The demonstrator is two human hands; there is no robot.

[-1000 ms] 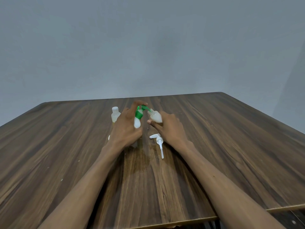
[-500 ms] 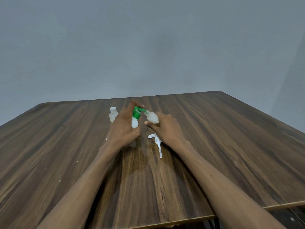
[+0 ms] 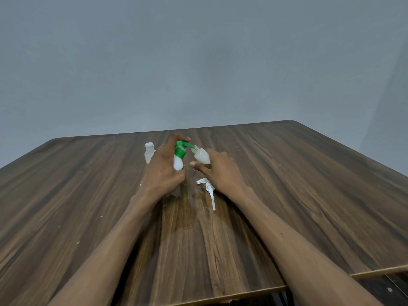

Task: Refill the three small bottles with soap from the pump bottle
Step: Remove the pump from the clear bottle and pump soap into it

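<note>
The left hand [image 3: 162,171] is wrapped round the pump bottle [image 3: 178,163], with a finger lying over the green pump head [image 3: 182,145] at its top. The right hand [image 3: 217,171] pinches a small bottle [image 3: 202,156], tilted so its open neck meets the tip of the green spout. Both grips are clamped on their bottles; neither is loose.

To do this step well, I judge the neck should stay right at the spout while the pump goes down slowly, so the soap falls inside and not down the outside. Tilting the small bottle less steeply as it fills would help avoid spills. A wet-looking patch on the bench [image 3: 309,195] just near the hands suggests some spill is possible.

The small bottle sits to the right of the pump bottle, touching the spout, its body resting in the right fingers and thumb. A second small bottle [image 3: 149,152], capped, stands on the bench just left of and beyond the left hand. A white pump cap [image 3: 208,187] with its tube lies on the bench beside the right wrist. A third bottle I cannot make out.
</note>
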